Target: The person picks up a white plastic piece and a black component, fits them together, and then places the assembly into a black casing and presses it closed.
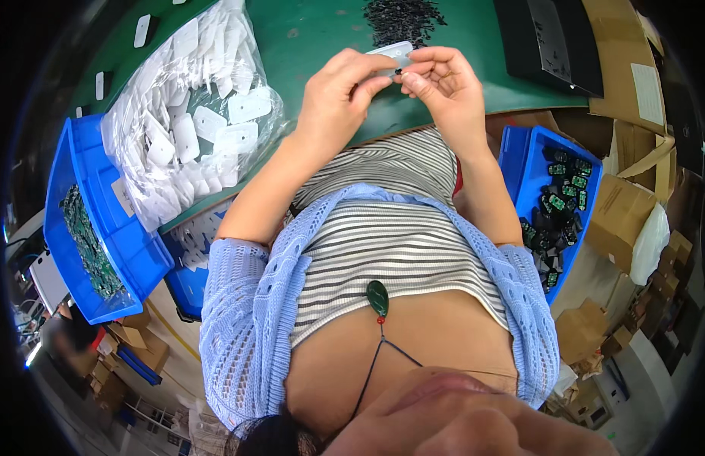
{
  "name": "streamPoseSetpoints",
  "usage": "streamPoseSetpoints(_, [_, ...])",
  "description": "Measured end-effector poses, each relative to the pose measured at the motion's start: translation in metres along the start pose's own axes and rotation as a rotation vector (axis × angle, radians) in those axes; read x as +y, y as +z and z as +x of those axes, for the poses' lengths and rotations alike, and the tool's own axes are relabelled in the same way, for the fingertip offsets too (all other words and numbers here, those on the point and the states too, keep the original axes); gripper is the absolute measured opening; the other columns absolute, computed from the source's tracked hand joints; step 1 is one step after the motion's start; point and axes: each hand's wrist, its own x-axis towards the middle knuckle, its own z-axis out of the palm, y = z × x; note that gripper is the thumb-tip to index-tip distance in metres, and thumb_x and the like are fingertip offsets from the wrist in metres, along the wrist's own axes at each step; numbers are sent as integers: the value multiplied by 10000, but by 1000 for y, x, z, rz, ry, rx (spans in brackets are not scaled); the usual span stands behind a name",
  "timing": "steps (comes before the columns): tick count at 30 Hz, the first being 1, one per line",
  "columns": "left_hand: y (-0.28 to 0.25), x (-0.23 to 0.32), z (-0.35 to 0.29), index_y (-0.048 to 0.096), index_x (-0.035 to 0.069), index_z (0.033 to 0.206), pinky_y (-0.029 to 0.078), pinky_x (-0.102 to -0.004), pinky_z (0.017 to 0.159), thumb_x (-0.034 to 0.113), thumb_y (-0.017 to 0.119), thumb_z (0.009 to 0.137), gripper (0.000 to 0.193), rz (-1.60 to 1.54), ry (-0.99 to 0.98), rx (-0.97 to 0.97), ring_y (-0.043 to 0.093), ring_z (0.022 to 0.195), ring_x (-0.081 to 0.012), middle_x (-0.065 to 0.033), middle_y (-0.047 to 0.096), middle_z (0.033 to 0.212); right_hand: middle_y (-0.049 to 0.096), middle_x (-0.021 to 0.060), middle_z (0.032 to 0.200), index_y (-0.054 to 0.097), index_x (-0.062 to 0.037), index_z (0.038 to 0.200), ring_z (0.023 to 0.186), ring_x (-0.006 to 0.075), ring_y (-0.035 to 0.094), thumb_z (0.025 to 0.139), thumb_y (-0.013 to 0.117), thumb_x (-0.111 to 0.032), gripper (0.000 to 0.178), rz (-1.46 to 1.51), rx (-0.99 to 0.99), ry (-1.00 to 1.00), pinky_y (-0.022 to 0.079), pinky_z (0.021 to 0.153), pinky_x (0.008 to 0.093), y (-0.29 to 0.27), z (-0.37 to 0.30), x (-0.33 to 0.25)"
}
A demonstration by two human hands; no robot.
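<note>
The left hand (333,95) pinches a white plastic cover (394,50) above the tabletop (307,38), thumb and fingers nearly together. The right hand (449,91), fingers curled, meets it beside a small black part (398,71); its exact grip cannot be told. Both forearms reach far and inward. A clear bag (136,114) at left holds white covers; the left blue bin (109,182) has green circuit boards (90,247), the right blue bin (517,144) black-and-green pieces (569,182).

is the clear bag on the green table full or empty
Not empty: many flat white pieces show through the clear bag. Whether it is packed full, I cannot tell.
</note>
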Motion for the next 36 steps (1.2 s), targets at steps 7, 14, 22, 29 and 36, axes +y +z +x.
streamPoseSetpoints(7, [8, 13, 3, 625, 28, 876, 426, -232, 444, 6, 631, 789, 89, -138, -167, -70, 547, 517, -103, -56, 561, 805, 613, 52, 828, 577, -19, 948, 722, 117, 585, 800, 632, -22, 158, -750, 44, -509, 477, 654, 257, -1, -9, -4])
streamPoseSetpoints(14, [16, 8, -1, 598, -13, 912, 442, -193, 448, -53, 571, 821, 103, -261, -52, -37, 571, 564, -99, -68, 549, 826, 606, 41, 802, 609, -30, 891, 707, 106, 571, 793, 649, -44, 107, -415, 130, -81, 461, 628, 230, -6, -17, -1])
streamPoseSetpoints(22, [19, -2, -5, 491, -57, 1062, 516, -241, 620, -38, 529, 860, 206, -539, -272, -62, 619, 689, -141, -126, 606, 875, 543, 14, 699, 633, -55, 781, 595, 103, 484, 740, 706, -90, 91, -600, 132, -292, 414, 547, 234, -6, -13, -8])
streamPoseSetpoints(29, [19, 5, -8, 503, -68, 994, 524, -255, 704, 8, 519, 890, 130, -623, -394, -66, 635, 754, -154, -128, 619, 915, 533, 10, 678, 618, -52, 739, 578, 102, 470, 722, 717, -81, 105, -642, 229, -187, 400, 518, 238, -3, -14, -2])
streamPoseSetpoints(36, [25, -2, -16, 513, -50, 930, 521, -248, 688, 30, 574, 867, 119, -525, -184, 15, 621, 711, -140, -106, 601, 871, 558, -12, 711, 595, -20, 802, 574, 41, 433, 772, 701, -82, 127, -298, 179, -6, 385, 521, 192, 5, -18, 1])
